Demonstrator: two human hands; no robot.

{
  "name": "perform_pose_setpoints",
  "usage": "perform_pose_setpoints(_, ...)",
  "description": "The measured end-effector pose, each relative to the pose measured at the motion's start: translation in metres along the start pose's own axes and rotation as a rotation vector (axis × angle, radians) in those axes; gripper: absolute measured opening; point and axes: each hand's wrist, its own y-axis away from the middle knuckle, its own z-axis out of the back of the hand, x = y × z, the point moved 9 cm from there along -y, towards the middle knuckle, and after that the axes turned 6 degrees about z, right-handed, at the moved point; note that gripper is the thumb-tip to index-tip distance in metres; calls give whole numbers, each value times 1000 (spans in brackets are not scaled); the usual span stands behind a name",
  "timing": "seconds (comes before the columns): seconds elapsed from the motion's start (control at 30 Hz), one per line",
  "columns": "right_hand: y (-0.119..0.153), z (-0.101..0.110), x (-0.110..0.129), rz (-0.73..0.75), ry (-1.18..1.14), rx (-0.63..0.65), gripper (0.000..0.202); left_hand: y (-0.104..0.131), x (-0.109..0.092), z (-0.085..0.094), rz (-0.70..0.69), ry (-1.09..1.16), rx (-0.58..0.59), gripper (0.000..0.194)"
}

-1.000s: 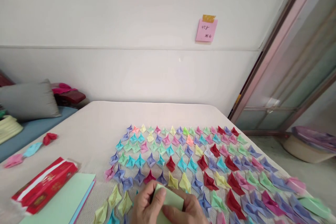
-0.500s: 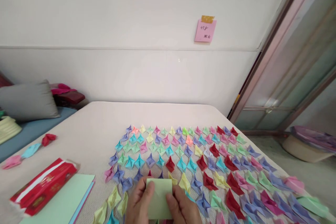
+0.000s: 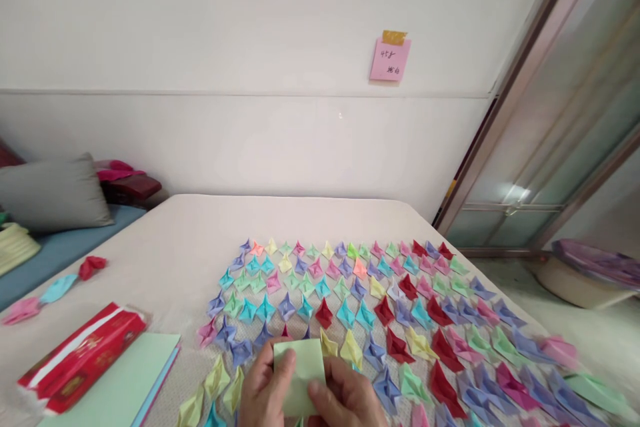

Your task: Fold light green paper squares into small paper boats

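Observation:
A pale green square of paper (image 3: 301,373), apparently folded, is held upright between both hands at the bottom centre. My left hand (image 3: 265,383) grips its left side, thumb flat on the near face. On the opposite side, my right hand (image 3: 345,393) pinches the lower right corner, its thumb over the front. The other fingers are mostly hidden behind the paper. Beyond and around the hands lie rows of small folded paper boats in many colours, among them a dark red boat (image 3: 325,313) and a yellow boat (image 3: 351,349).
At left, a red tissue packet (image 3: 85,357) rests on a stack of coloured paper (image 3: 117,380). Three folded pieces, including a light blue one (image 3: 59,287), lie beyond it. A pink note (image 3: 390,60) is taped to the wall. A tub (image 3: 583,277) stands on the floor at right.
The paper has shifted slightly left and tilted a little. My right thumb has slid left and down along its lower edge. Everything on the table stays put.

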Motion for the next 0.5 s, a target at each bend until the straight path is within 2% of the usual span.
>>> perform_pose_setpoints(0.07,-2,-8,-1,-52,-95,86,65,0,0,0,16,41,1,44)
perform_pose_setpoints(0.17,-3,-7,3,-69,-96,109,62,-2,2,2,45,90,-1,48)
perform_pose_setpoints(0.3,-1,-1,10,-71,-92,62,56,-6,3,2,58,176,56,43)
perform_pose_setpoints(0.5,4,18,49,109,-82,-48,44,-8,-1,-9,83,242,213,31)
